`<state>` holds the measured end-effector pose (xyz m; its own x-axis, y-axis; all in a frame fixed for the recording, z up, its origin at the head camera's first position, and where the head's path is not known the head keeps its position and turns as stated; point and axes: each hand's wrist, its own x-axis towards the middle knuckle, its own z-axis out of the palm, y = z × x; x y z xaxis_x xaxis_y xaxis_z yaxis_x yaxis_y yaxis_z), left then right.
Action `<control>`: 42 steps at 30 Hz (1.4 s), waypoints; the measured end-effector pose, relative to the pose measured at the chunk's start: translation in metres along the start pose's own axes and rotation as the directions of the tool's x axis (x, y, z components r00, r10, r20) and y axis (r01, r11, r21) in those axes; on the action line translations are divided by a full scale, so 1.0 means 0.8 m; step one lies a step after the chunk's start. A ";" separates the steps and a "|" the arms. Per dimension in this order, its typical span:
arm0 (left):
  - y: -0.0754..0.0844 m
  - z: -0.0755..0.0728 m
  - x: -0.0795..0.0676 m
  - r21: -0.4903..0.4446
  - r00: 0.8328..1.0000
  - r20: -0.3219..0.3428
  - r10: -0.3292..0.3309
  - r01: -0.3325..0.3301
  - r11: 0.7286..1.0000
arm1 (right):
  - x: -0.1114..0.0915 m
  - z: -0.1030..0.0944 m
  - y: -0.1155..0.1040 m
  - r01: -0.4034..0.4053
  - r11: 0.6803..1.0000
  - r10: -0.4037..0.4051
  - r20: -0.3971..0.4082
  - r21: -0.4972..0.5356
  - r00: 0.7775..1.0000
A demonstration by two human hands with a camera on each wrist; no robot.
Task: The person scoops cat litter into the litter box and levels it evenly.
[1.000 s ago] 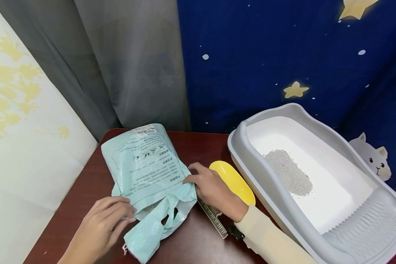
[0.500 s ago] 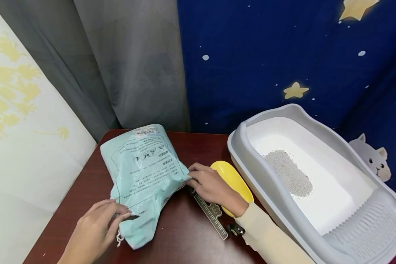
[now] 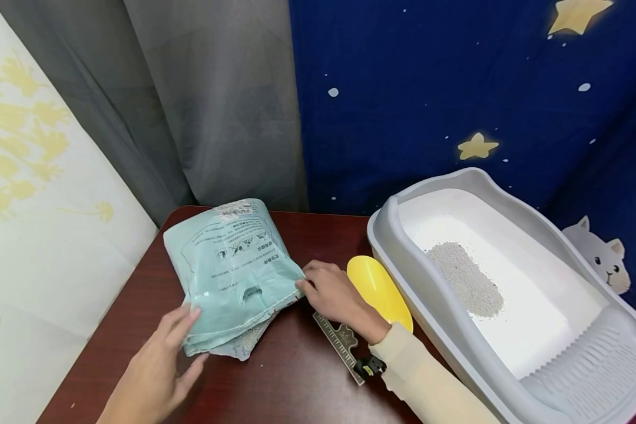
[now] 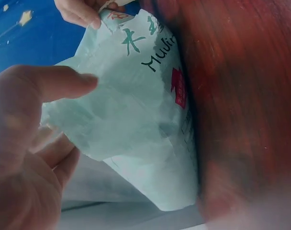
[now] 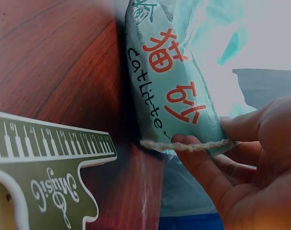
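A pale teal cat litter bag [image 3: 233,253] lies on the dark red table, its near edge folded over. My right hand [image 3: 336,297] pinches the bag's right corner between thumb and fingers. In the right wrist view a stitched white cord [image 5: 193,145] runs along that corner beside red and black lettering. At the bag's near left corner is my left hand [image 3: 156,362], thumb and fingers spread apart. The left wrist view has its thumb [image 4: 71,82] in front of the bag and its other fingers partly hidden behind it.
A green-and-white ruler [image 3: 335,344] and a yellow scoop [image 3: 378,291] lie by my right forearm. To the right stands a grey-rimmed litter box [image 3: 421,300] with a patch of grey litter [image 3: 463,280] inside. Curtains [image 3: 233,112] hang behind the table.
The bag's loose near flap, which stretched toward me with its opening showing, is now folded back against the bag. My left hand has loosened and spread; the right stays at its corner.
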<state>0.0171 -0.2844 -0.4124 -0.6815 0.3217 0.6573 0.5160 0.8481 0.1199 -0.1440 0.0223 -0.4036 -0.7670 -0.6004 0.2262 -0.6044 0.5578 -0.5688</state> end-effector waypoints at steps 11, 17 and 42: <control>0.008 -0.005 0.020 0.019 0.983 0.152 0.099 -0.103 0.994 | -0.003 -0.003 0.000 0.008 0.999 -0.009 0.006 0.039 1.000; 0.007 -0.002 0.023 0.065 0.985 0.134 0.111 -0.120 0.991 | -0.004 -0.003 0.000 -0.004 0.999 0.003 0.006 0.043 1.000; -0.023 0.011 0.014 0.012 0.973 0.034 -0.228 0.228 0.974 | 0.012 -0.006 0.006 -0.048 0.999 0.048 0.027 -0.007 0.998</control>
<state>-0.0049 -0.2928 -0.4135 -0.7986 0.1339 0.5867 0.3409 0.9041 0.2577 -0.1553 0.0219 -0.4004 -0.7891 -0.5880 0.1775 -0.5685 0.5897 -0.5736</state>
